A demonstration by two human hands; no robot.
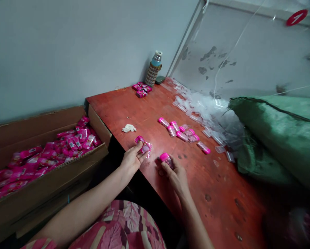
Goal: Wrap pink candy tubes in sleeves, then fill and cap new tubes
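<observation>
Near the table's front edge, my left hand (132, 159) pinches a pink plastic wrapper (145, 145) with a clear part. My right hand (176, 174) is closed around a small clear container with a pink cap (165, 158), its cap end pointing up and away from me. The two hands are apart, with a short gap between them. Farther back on the red table (110, 103) lie several more pink-capped containers (182, 135), grouped loosely on their sides. A crumpled white scrap (129, 128) rests beyond my left hand.
At left, a cardboard box (98, 121) holds many pink packets (74, 141). Several pink packs (141, 90) lie by a flask (153, 71) at the back. Clear plastic pieces (196, 109) spread along the right side, beside a bulky green sack (274, 138).
</observation>
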